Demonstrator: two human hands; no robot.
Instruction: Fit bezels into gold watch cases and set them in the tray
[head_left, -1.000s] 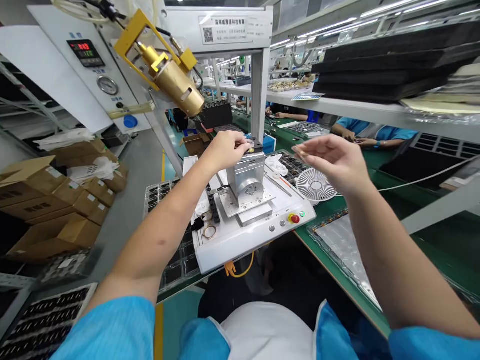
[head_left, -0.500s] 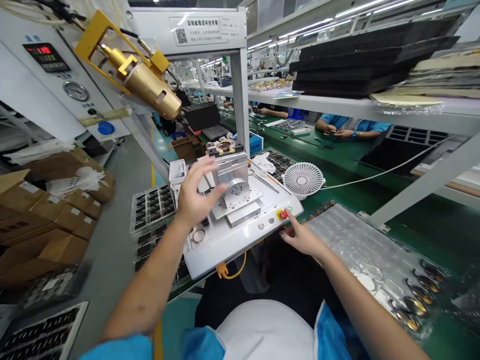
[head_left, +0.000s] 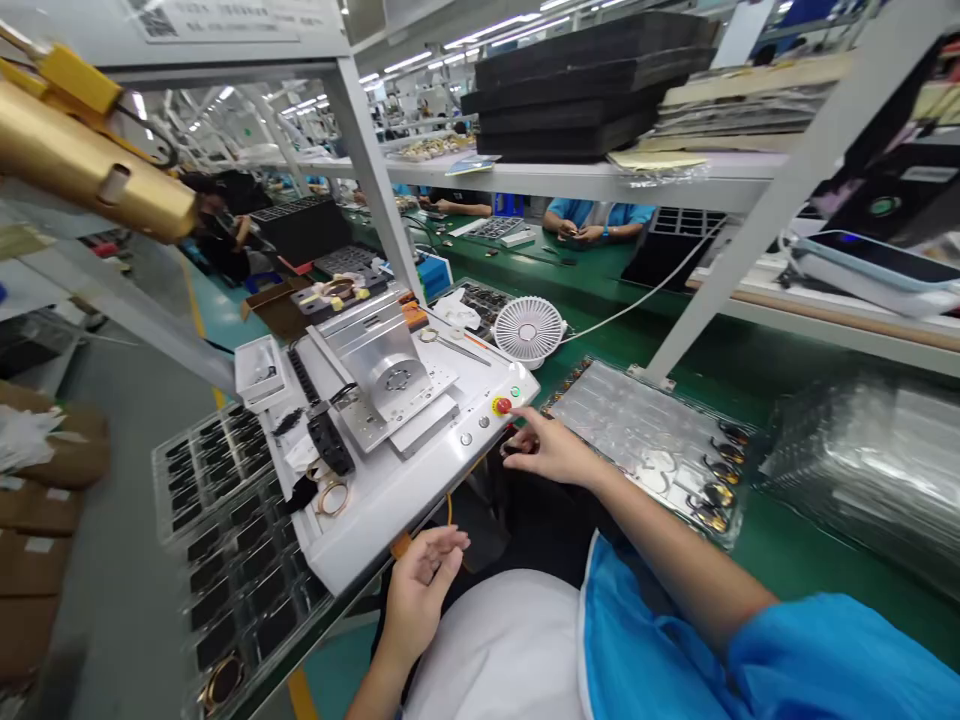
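My right hand (head_left: 555, 450) is at the front right corner of the white machine base (head_left: 360, 530), its index finger near the red emergency stop button (head_left: 503, 405). Its fingers curl around something small and dark, mostly hidden, which I cannot make out. Low before the front edge, close to my lap, my left hand (head_left: 424, 585) is open and holds nothing, its fingers loosely bent. On the base stands a silver metal block fixture (head_left: 382, 360) carrying a holder with a round ring part (head_left: 341, 290) on top. A gold-coloured ring (head_left: 332, 497) lies near the left edge.
A gold cylinder head (head_left: 97, 160) hangs at upper left. A white fan (head_left: 529, 330) stands right of the base. Trays of dark parts (head_left: 247, 570) lie at left; a clear tray (head_left: 637, 430) with round parts lies at right. Co-worker's hands (head_left: 581, 232) are across the bench.
My left hand has come down from beside the metal fixture to below the machine's front edge. The right hand stays near the red button, its index finger slightly withdrawn. My view has swung right.
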